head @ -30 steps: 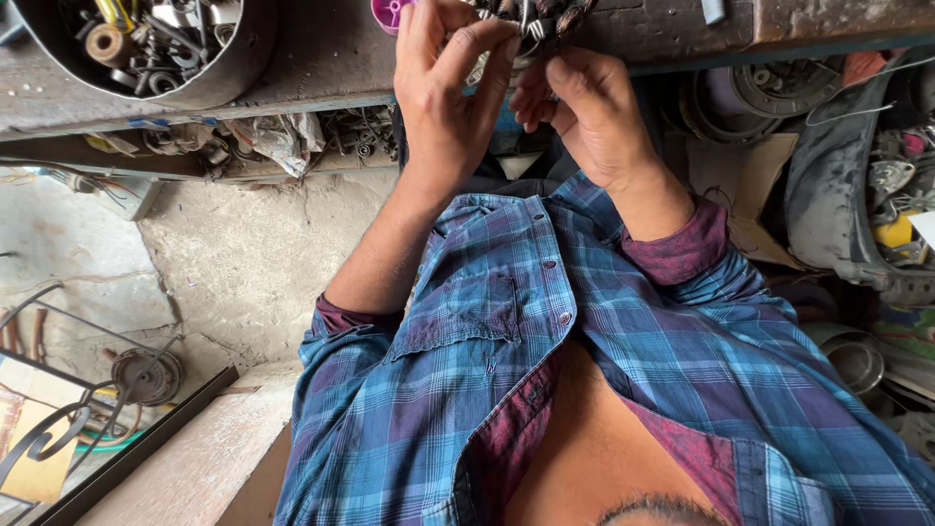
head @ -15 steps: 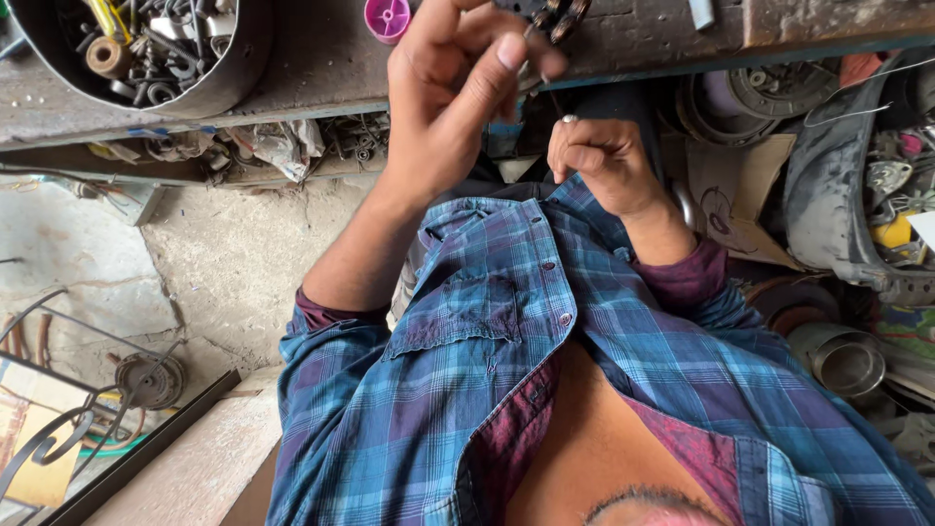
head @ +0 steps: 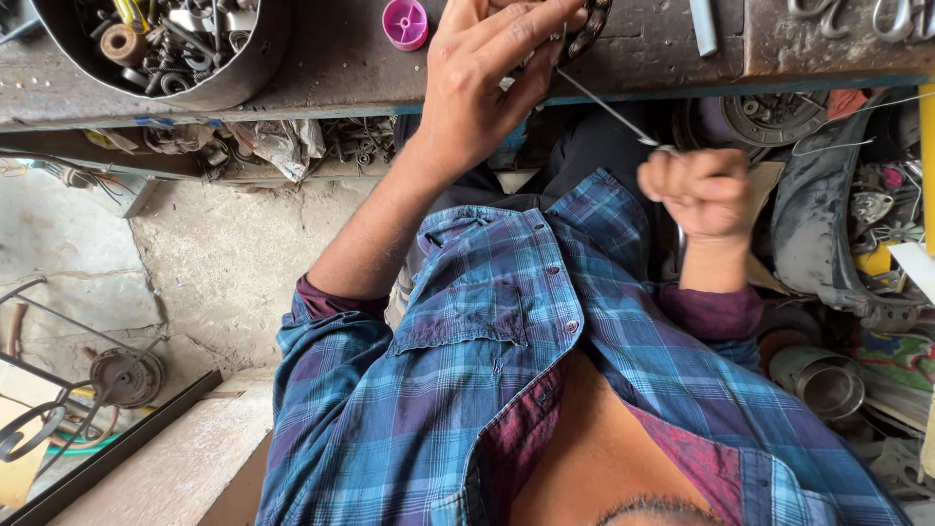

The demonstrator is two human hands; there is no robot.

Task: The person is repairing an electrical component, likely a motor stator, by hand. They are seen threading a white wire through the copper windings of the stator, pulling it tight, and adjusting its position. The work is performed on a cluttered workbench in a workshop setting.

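Two hands are engaged at the front edge of the rusty metal workbench [head: 331,68]. A dark beaded metal ring [head: 587,29] is pinched there by the curled fingers of the left hand [head: 487,88]. It is best held steady while the thin steel wire [head: 604,107] is drawn taut by the right hand [head: 706,190], which is closed in a fist. The ring is partly cut off, and the wire's attachment cannot be made out.

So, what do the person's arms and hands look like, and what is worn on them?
Both hands are bare, with no gloves: the left hand and the right hand. The arms wear a blue plaid shirt with sleeves rolled back, showing a dark red lining at the cuffs. No rings or watch show.
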